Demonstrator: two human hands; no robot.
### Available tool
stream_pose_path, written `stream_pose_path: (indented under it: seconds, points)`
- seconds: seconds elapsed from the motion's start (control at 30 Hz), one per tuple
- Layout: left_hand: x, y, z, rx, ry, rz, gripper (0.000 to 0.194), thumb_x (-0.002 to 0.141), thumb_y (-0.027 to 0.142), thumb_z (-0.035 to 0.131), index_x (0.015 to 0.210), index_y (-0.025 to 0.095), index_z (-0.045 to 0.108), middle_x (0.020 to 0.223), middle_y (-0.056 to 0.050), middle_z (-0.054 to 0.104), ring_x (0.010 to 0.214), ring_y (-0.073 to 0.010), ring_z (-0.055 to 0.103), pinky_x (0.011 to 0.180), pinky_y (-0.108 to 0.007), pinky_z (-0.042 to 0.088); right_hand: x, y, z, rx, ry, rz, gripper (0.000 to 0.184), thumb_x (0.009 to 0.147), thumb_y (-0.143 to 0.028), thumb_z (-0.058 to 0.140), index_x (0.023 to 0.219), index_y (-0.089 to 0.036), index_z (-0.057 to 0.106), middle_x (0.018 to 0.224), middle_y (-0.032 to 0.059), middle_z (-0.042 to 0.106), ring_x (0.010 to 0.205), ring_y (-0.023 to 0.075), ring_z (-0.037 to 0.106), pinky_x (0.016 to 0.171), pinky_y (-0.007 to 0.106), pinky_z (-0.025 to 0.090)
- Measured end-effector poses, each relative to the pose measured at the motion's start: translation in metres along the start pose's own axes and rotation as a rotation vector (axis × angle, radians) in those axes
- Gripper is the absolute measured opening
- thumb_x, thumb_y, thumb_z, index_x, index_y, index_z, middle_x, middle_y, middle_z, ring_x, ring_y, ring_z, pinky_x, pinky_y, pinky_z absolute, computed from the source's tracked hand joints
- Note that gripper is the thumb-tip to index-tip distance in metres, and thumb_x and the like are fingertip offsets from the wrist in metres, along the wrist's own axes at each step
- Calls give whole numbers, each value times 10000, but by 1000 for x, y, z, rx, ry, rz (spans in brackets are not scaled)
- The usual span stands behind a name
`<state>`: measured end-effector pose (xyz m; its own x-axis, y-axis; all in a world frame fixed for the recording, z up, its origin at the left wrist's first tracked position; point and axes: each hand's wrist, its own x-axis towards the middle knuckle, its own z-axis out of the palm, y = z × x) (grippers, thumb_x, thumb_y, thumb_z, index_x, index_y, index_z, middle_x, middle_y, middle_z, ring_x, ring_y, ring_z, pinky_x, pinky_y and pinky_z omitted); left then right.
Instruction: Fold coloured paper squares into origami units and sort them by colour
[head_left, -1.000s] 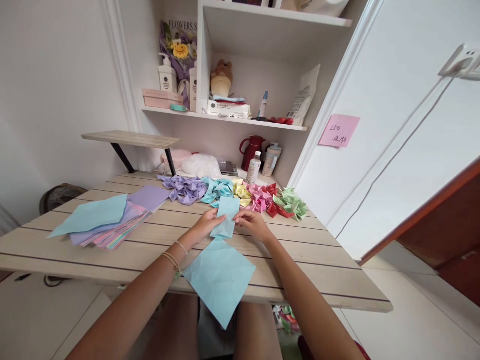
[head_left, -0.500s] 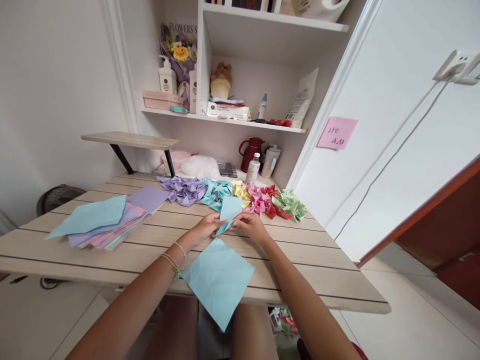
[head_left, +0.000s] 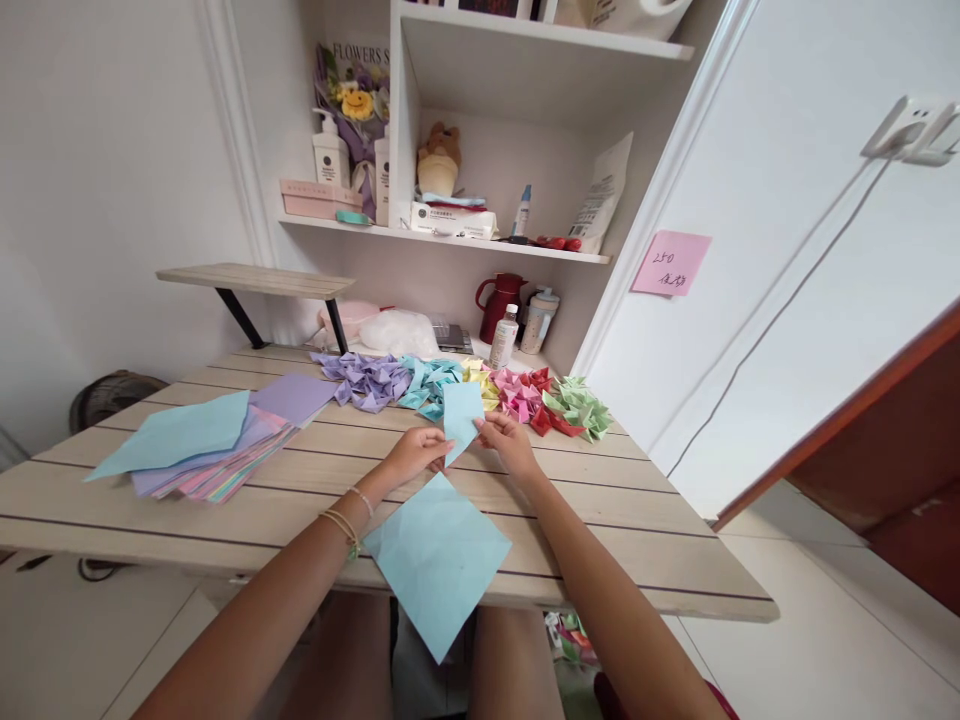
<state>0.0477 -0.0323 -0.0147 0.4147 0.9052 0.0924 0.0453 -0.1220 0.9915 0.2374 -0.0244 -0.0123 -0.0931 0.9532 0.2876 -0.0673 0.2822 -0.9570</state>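
Observation:
Between my two hands a small folded light-blue sheet of paper [head_left: 463, 415] is held up above the table. My left hand [head_left: 417, 450] pinches its lower left edge. On its right edge, the fingers of my right hand [head_left: 508, 438] are closed. Below my hands a larger light-blue square sheet [head_left: 441, 560] lies turned like a diamond, its near corner hanging past the table's front edge. Just behind the held paper are folded blue pieces [head_left: 430, 388] and folded yellow pieces [head_left: 478, 378].
Folded purple [head_left: 365, 378], pink [head_left: 517, 396] and green pieces [head_left: 577, 408] line the back of the wooden table [head_left: 330, 480]. A fanned stack of coloured paper [head_left: 225, 465] lies at left. A low wooden riser [head_left: 255, 281], bottle [head_left: 504, 338] and red jug [head_left: 498, 308] stand behind.
The folded blue paper has turned more upright and flatter toward me. My right hand has shifted slightly right along its edge, and my left hand grips its lower left.

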Motion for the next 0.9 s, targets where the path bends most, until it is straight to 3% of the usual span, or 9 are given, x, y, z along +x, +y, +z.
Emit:
stream_pose_path:
  seconds: [0.1,0.17,0.3,0.47,0.6,0.73,0.9]
  points:
    - [0,-3,-1,109,17,-8,319,679,452,653,634,144,582,354,58,461,286,-64,403,347,-177,277,0,-1,-2,-8,12,-23,331,670,-516,661,763,-199,637,467,-38,497,410,89,427,416,232,388]
    - [1,-6,-1,84,26,-52,304,687,441,646,680,144,585,366,45,496,282,-74,420,349,-181,303,-1,-2,-2,13,-4,-21,361,681,-533,647,824,-201,642,428,-50,479,369,87,396,388,234,370]
    - [4,-4,0,-154,73,-91,301,685,365,654,874,141,583,649,-69,688,482,-144,618,490,-234,464,-5,-7,1,33,-91,-4,388,674,-530,654,856,-187,648,653,20,658,479,128,544,489,275,467]
    - [1,7,-4,-430,83,-56,405,716,395,599,1030,139,604,884,-111,689,664,-200,665,591,-311,516,-6,-4,1,-130,-189,-68,301,652,-450,700,784,-181,685,720,40,680,623,163,606,613,302,499]
    - [-1,7,-7,-303,110,-48,456,645,301,711,1068,157,618,932,-94,677,658,-158,636,533,-223,463,-4,0,-1,-174,-234,-115,295,617,-417,722,808,-193,700,877,58,688,761,193,625,678,323,505]
    - [-3,9,-5,-252,50,-7,472,665,286,704,1114,173,608,990,-89,668,748,-163,625,609,-222,451,-2,1,-3,-158,-237,-163,232,648,-404,700,768,-206,707,927,69,685,863,215,621,730,335,495]
    - [-8,13,1,-214,0,50,434,696,288,677,1120,216,614,1072,-72,646,860,-175,603,706,-243,448,-2,4,-2,-216,-179,-179,217,691,-374,664,822,-207,709,881,57,691,781,187,616,706,319,481]
